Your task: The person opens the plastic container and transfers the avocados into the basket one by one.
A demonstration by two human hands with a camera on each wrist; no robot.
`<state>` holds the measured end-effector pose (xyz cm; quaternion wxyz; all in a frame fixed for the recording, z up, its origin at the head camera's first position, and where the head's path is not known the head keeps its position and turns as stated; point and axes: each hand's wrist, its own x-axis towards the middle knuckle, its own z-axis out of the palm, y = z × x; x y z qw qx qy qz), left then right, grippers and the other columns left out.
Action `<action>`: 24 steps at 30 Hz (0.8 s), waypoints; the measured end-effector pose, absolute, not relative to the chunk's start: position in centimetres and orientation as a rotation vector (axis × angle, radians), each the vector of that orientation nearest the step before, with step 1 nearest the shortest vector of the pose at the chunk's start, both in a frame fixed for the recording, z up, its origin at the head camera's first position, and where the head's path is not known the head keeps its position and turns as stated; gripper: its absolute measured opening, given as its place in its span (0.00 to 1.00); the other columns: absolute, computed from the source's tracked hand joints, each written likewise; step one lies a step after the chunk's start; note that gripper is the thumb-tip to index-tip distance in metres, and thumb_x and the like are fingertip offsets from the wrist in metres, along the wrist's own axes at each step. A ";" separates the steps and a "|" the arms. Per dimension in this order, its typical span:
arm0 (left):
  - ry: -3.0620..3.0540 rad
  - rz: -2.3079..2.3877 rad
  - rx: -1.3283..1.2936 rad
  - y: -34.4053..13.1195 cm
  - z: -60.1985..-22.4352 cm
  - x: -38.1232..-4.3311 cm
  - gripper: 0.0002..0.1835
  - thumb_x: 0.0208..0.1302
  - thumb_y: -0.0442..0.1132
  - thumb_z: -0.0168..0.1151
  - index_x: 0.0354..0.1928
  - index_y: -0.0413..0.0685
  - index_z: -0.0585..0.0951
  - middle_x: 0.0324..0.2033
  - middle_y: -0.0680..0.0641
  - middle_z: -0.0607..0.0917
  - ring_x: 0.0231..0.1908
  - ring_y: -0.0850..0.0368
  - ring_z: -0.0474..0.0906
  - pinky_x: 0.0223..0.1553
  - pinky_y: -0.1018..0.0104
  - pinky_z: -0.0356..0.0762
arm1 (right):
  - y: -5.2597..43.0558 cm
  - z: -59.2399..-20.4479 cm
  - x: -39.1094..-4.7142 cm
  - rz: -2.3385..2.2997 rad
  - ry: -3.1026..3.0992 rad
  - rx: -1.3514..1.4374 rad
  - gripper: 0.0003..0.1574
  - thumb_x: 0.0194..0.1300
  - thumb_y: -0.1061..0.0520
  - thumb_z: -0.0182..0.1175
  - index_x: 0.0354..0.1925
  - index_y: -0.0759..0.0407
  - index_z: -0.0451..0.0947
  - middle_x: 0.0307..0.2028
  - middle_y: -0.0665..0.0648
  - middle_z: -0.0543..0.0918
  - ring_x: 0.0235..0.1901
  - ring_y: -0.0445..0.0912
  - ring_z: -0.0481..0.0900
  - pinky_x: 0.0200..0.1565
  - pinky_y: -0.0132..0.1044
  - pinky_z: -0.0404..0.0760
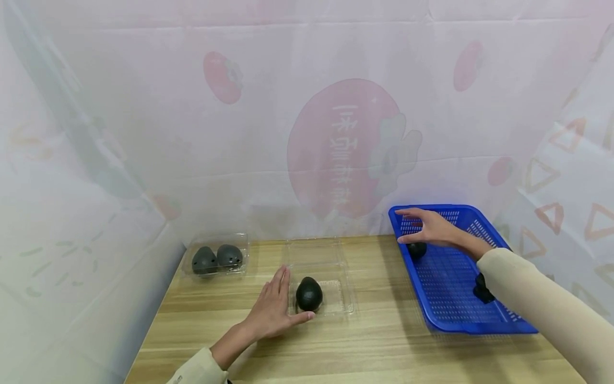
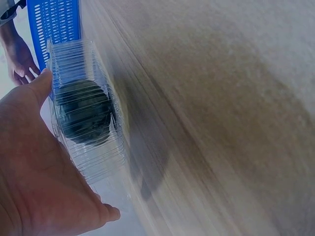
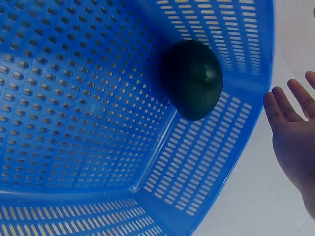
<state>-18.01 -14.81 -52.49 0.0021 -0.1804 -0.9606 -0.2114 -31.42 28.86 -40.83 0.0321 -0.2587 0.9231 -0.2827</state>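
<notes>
My left hand [image 1: 273,312] lies along the left side of a clear plastic clamshell box [image 1: 346,305], its fingers straight and the thumb stretched along the front edge. One dark green avocado [image 1: 309,294] sits in the left part of this box, whose lid lies folded back. Over the far left corner of a blue basket [image 1: 475,325], my right hand [image 1: 434,228] hovers with thumb and fingers spread apart and nothing between them. Below it another avocado [image 1: 417,250] rests against the basket wall, seen whole in the right wrist view [image 3: 194,81].
A second clear box [image 1: 240,269] holding two avocados [image 1: 217,258] stands at the back left of the wooden table [image 1: 216,309]. Printed cloth [image 1: 268,133] hangs behind and at both sides. A black object [image 1: 482,290] shows beside the right sleeve, over the basket.
</notes>
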 end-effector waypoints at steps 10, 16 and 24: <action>-3.014 -0.665 -0.557 -14.9 -52.5 -18.0 0.69 0.48 0.84 0.49 0.77 0.41 0.40 0.77 0.41 0.40 0.75 0.43 0.45 0.71 0.42 0.47 | 26.6 -40.6 -30.9 -0.875 2.838 -0.908 0.50 0.55 0.43 0.73 0.70 0.52 0.65 0.67 0.61 0.70 0.63 0.58 0.71 0.58 0.58 0.74; -3.020 -0.673 -0.540 -14.8 -52.4 -18.0 0.69 0.48 0.84 0.49 0.77 0.43 0.40 0.77 0.44 0.40 0.75 0.44 0.44 0.72 0.43 0.46 | 25.3 -40.4 -30.3 -0.887 2.802 -0.975 0.49 0.54 0.45 0.74 0.70 0.51 0.65 0.66 0.60 0.71 0.63 0.56 0.71 0.58 0.55 0.74; -3.039 -0.705 -0.530 -14.8 -52.4 -18.0 0.69 0.47 0.85 0.48 0.77 0.44 0.39 0.77 0.45 0.37 0.75 0.45 0.42 0.72 0.44 0.46 | 23.8 -40.4 -29.8 -0.927 2.730 -1.030 0.50 0.54 0.42 0.73 0.70 0.51 0.65 0.65 0.59 0.72 0.61 0.57 0.73 0.59 0.54 0.74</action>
